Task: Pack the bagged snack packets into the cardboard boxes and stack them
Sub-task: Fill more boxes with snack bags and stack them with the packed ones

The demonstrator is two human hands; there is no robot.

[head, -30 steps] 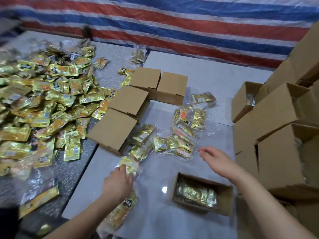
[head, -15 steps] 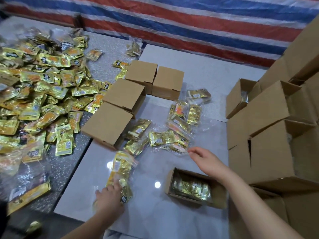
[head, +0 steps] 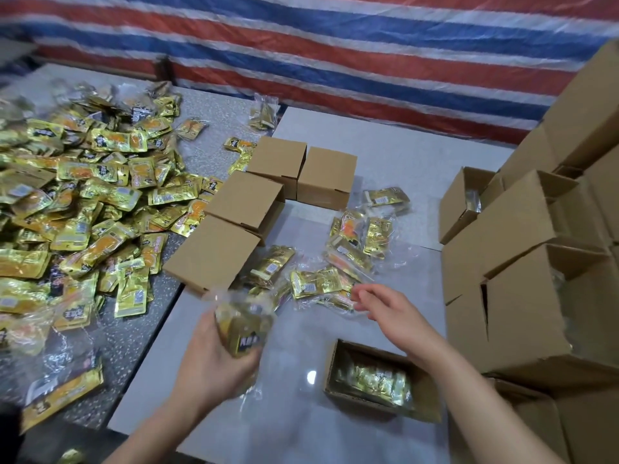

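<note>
My left hand (head: 214, 360) grips a clear bag of gold snack packets (head: 243, 329), lifted off the table at lower centre and blurred. My right hand (head: 390, 313) hovers with relaxed fingers over several bagged packets (head: 321, 283) lying on the grey table (head: 294, 413). Just below it an open cardboard box (head: 425, 401) holds gold packets. Four closed small boxes (head: 214, 252) sit at the table's centre.
A large heap of loose gold packets (head: 83, 202) covers the speckled table on the left. Stacked cardboard boxes (head: 522, 296), some open with bags inside, stand at the right. A striped red, white and blue tarp (head: 335, 55) hangs behind.
My left hand has lifted the bag of packets off the table and brought it up toward the centre. My right hand stays over the bagged packets.
</note>
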